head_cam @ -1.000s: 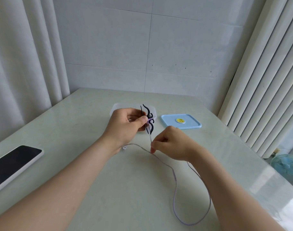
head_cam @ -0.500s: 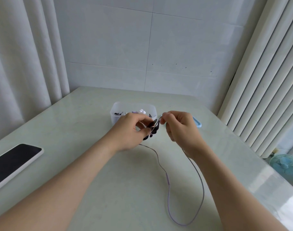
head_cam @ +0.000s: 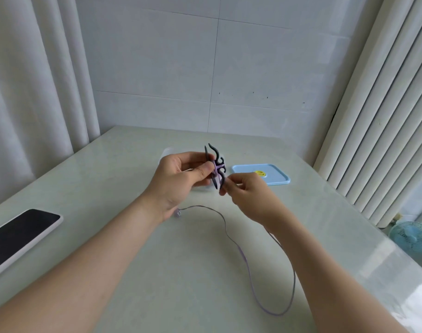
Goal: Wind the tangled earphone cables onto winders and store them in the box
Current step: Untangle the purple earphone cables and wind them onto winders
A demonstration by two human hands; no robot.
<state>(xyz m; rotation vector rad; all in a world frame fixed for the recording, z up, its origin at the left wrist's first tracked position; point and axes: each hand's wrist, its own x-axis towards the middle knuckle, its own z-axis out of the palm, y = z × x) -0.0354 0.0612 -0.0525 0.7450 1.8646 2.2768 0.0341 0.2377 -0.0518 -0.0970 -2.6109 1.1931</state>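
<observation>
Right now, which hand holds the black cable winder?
The left hand: its thumb and fingers grip the black cable winder; the right hand only pinches the purple earphone cable.

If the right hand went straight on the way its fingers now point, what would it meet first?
Most likely the black winder, which the left hand holds just ahead of the right hand; depth is hard to judge from one view.
</observation>
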